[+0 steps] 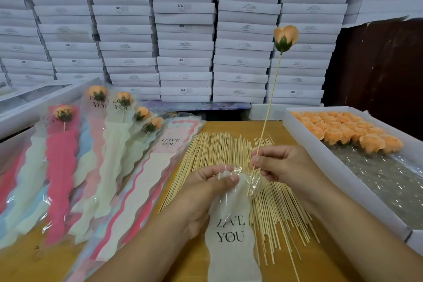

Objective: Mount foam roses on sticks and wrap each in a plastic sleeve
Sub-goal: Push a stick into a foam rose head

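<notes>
Stacked white boxes (pixel 183 30): wall along counter's (pixel 229 128) far edge. Tray of loose orange roses (pixel 348 131): right edge. Wrapped roses (pixel 96 135): left edge. Loose sticks (pixel 229 167): mid-counter, bare wood at near edge. Sleeve (pixel 231 231), pale, printed "LOVE YOU": top pinched by left hand (pixel 206 192). Stick (pixel 267 112), orange rose (pixel 286 38) atop: pinched by right hand (pixel 281 165), lower tip at sleeve mouth.

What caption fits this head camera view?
Right hand feeds a stick-mounted orange foam rose into the "LOVE YOU" sleeve held by the left hand.
</notes>
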Demonstrator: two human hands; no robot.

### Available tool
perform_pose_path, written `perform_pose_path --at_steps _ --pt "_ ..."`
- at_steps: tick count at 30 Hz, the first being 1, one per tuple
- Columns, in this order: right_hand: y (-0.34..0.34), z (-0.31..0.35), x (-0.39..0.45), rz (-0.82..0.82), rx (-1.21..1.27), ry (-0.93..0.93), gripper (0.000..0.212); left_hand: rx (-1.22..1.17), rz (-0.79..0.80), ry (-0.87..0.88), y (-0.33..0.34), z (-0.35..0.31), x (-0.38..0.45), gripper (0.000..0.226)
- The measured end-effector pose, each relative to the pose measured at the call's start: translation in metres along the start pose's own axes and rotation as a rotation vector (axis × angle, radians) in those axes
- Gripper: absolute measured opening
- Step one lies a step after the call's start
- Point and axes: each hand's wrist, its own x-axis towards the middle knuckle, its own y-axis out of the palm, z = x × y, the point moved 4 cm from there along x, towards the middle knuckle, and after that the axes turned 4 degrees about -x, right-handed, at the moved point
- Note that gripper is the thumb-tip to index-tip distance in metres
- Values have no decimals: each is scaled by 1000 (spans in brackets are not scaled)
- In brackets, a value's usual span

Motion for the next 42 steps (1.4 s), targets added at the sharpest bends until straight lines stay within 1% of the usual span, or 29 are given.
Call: perform_pose_path --at_steps 4,8,10,12,15,20,24,28,30,33,39,42 --pt "1 -2 0 7 1 0 17 6 23 -7 1 0 0 40" --pt "2 -4 1 10 -9 7 17 -11 58 -23 3 2 0 26" --pt "-1 -2 2 -18 4 2 16 -9 33 -19 1 2 1 30" --pt "-9 0 3 -79 39 1 17 -8 13 -14 -1 2 2 36" --pt "-24 5 5 -172 121 1 13 -11 17 -18 -2 2 1 37" --pt "-28 5 5 -215 121 4 11 -23 18 -19 -1 2 3 45" --pt "-28 5 5 -232 117 -10 10 -13 19 -13 0 1 2 44" --pt "-29 5 5 -267 121 -16 12 -17 20 -17 0 2 2 34" --pt "-29 4 5 -266 121 -13 11 -18 21 -17 0 2 1 31" --pt "-27 5 4 -236 97 -10 10 -18 19 -17 0 1 1 34" --pt "-18 4 2 -160 59 -3 19 -15 2 -12 -2 0 2 35" --pt "-13 3 1 -121 25 3 22 -18 -7 -3 -1 -1 1 31"
